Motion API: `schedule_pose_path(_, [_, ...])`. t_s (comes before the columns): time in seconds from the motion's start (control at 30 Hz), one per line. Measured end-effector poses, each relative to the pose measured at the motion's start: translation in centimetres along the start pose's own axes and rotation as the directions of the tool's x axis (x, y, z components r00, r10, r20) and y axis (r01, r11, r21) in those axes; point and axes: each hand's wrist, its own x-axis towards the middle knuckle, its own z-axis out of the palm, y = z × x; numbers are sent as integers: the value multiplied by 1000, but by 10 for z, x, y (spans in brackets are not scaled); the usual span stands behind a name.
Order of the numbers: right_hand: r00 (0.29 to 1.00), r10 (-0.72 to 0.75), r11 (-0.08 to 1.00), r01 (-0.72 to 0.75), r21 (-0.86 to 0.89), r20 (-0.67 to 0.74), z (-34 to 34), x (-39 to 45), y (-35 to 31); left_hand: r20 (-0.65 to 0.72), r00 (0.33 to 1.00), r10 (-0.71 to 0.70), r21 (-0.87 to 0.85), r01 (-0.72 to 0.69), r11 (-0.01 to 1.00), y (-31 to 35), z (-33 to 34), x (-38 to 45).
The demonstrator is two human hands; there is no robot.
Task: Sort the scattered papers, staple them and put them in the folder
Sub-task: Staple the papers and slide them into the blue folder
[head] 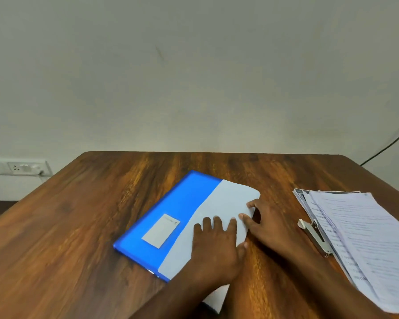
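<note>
A blue folder with a white label lies at an angle in the middle of the wooden table. A pale sheet of paper covers the folder's right part. My left hand presses flat on that sheet with fingers spread. My right hand holds the sheet's right edge, fingers on top of it and thumb near the edge. A stack of printed papers lies at the right of the table. A metal stapler rests against the stack's left side.
The table's far edge meets a plain wall. A wall socket panel sits low at the left. A dark cable runs down the wall at the right. Bare tabletop stretches left of the folder.
</note>
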Motion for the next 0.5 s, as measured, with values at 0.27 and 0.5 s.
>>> schedule_pose_path(0.27, [999,-20,997,17,-78,-44,5,15,19,-149,957,-248,-99,236,967,-21,-14,34])
schedule_pose_path(0.5, [987,-84,987,64,-146,-135,12,18,25,-189,906,-378,-313,309,898,-58,-18,36])
